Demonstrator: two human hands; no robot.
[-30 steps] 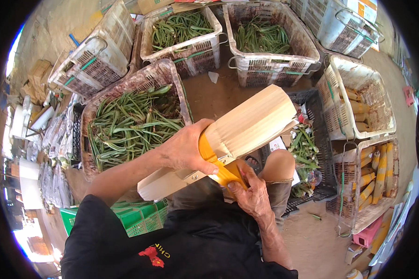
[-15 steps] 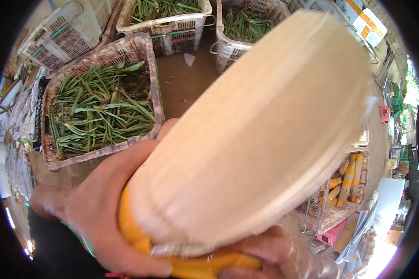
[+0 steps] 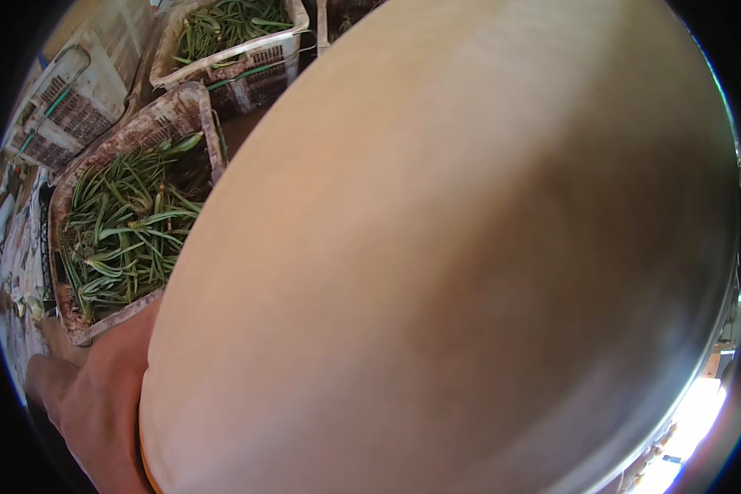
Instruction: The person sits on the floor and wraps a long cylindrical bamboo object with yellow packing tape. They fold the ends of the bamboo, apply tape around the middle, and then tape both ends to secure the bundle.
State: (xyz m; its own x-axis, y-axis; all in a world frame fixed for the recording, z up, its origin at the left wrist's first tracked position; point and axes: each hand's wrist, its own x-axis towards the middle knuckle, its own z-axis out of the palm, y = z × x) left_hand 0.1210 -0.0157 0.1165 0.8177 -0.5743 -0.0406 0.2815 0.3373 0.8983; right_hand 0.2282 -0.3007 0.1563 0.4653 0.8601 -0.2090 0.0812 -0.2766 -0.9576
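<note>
A pale, long bundle [image 3: 436, 247] with a papery or wooden surface fills most of the head view, blurred and very close to the camera. My left hand [image 3: 107, 395] grips its lower left side, beside a thin sliver of yellow tape [image 3: 144, 457]; my fingertips are hidden behind the bundle. My right hand is out of sight, covered by the bundle or outside the picture.
Crates of long green leafy stems [image 3: 132, 230] stand at the left, with a second filled crate [image 3: 226, 53] behind and a white crate [image 3: 78, 107] leaning at the upper left. Piled long pale items [image 3: 20, 255] lie along the far left edge.
The bundle has been raised toward the camera and now hides the crates on the right. My left hand rises with it, moving leftward in the picture; my right hand has dropped from sight.
</note>
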